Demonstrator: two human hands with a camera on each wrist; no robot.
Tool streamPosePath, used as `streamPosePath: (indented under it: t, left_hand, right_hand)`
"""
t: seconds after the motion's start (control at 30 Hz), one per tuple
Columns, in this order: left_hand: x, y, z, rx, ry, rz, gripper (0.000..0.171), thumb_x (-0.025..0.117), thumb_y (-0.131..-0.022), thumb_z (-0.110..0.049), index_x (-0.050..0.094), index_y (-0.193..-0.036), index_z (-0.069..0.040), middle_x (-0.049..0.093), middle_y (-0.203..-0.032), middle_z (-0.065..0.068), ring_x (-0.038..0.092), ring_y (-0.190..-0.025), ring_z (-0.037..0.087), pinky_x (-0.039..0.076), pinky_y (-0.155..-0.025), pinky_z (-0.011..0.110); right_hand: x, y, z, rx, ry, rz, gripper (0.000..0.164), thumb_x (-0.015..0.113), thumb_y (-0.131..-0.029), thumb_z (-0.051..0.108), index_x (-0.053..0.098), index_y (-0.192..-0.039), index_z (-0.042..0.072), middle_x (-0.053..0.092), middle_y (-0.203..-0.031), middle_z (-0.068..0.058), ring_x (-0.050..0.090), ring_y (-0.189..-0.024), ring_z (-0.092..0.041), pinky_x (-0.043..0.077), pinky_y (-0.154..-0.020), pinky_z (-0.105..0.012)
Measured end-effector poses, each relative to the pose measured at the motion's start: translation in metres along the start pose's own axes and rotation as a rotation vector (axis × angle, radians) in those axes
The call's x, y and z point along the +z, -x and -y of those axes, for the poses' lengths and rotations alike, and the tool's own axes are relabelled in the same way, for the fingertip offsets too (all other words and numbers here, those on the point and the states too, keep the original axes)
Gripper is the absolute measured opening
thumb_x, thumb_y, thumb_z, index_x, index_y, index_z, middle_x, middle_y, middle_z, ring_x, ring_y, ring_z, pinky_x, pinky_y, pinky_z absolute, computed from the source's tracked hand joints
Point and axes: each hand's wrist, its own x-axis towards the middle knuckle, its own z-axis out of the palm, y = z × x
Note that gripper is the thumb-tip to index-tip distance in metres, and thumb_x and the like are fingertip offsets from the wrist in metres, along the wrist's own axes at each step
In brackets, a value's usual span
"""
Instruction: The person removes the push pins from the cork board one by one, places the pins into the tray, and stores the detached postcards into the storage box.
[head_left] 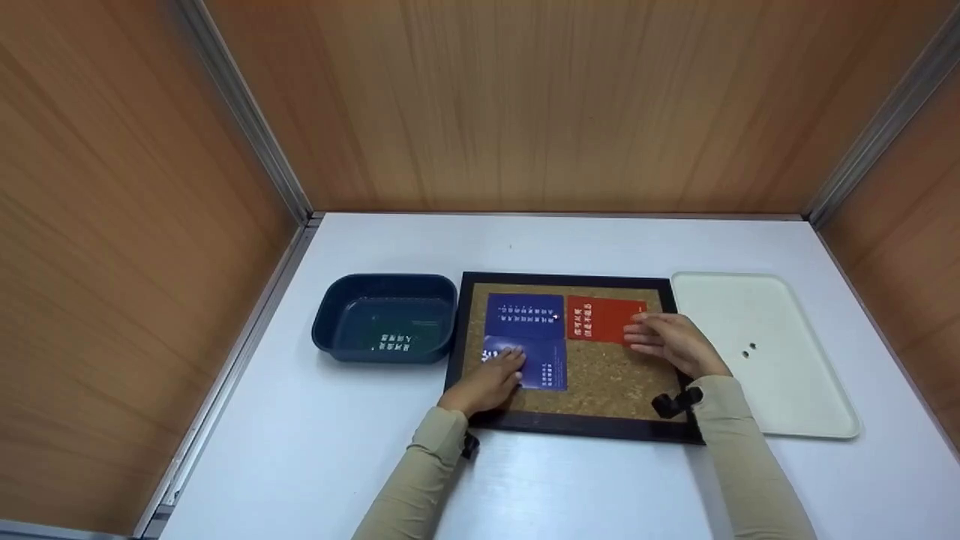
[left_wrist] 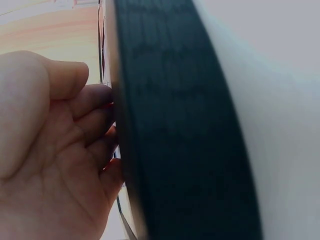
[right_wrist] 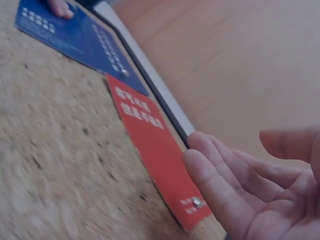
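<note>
In the head view, a cork board (head_left: 600, 379) with a black frame lies on the white table. An upper blue card (head_left: 525, 315) bears a small pin near its right edge; below it lies another blue card (head_left: 551, 367). My left hand (head_left: 487, 381) rests its fingertips on that lower card, covering part of it. To the right is a red card (head_left: 596, 319), and a silver pin (right_wrist: 196, 202) sits at its right end in the right wrist view. My right hand (head_left: 677, 343) is by that end, fingers extended and thumb apart, nothing between them.
Left of the board stands a dark teal bin (head_left: 337, 352), with white-lettered card inside. A pale tray (head_left: 802, 390) holding a couple of small dark pieces (head_left: 749, 350) lies at the right, beside the frame. Wood-panel walls (head_left: 555, 112) enclose the table.
</note>
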Motion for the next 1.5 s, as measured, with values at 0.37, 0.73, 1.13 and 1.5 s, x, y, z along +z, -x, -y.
streamPosePath:
  t: [0.37,0.73,1.13,1.5]
  left_hand:
    - [-0.001,0.002,-0.001,0.019,-0.009,-0.006,0.047,0.034,-0.105,-0.023,0.034,-0.149,-0.005,0.028,-0.158,0.010,0.022,-0.147,0.028,0.021,-0.121,0.045]
    - [0.000,0.003,0.000,0.028,0.002,-0.012,0.047,0.034,-0.106,-0.023,0.035,-0.148,-0.004,0.029,-0.157,0.009,0.022,-0.147,0.028,0.021,-0.121,0.044]
    - [0.003,0.001,-0.004,0.020,0.001,-0.014,0.047,0.034,-0.105,-0.023,0.035,-0.148,-0.005,0.028,-0.157,0.009,0.023,-0.147,0.028,0.021,-0.121,0.044]
    - [0.003,0.001,-0.004,0.003,-0.023,-0.008,0.047,0.034,-0.106,-0.026,0.034,-0.149,-0.007,0.028,-0.158,0.008,0.022,-0.148,0.027,0.021,-0.121,0.044]
  right_hand:
    - [0.030,-0.011,-0.010,0.019,-0.053,0.078,0.050,0.043,-0.103,0.020,0.036,-0.139,-0.014,0.069,-0.113,-0.016,0.070,-0.099,-0.019,0.057,-0.090,-0.032]
    - [0.060,-0.020,-0.018,0.058,-0.135,0.116,0.043,0.045,-0.102,0.015,0.042,-0.134,-0.014,0.069,-0.113,-0.020,0.070,-0.100,-0.025,0.055,-0.092,-0.036]
    - [0.076,-0.021,-0.026,0.056,-0.134,0.093,0.042,0.042,-0.103,0.012,0.044,-0.135,-0.014,0.062,-0.123,-0.027,0.070,-0.100,-0.023,0.056,-0.090,-0.033]
    - [0.081,-0.021,-0.031,0.049,-0.196,0.067,0.040,0.042,-0.102,0.010,0.042,-0.135,-0.014,0.056,-0.131,-0.028,0.068,-0.104,-0.023,0.056,-0.092,-0.034]
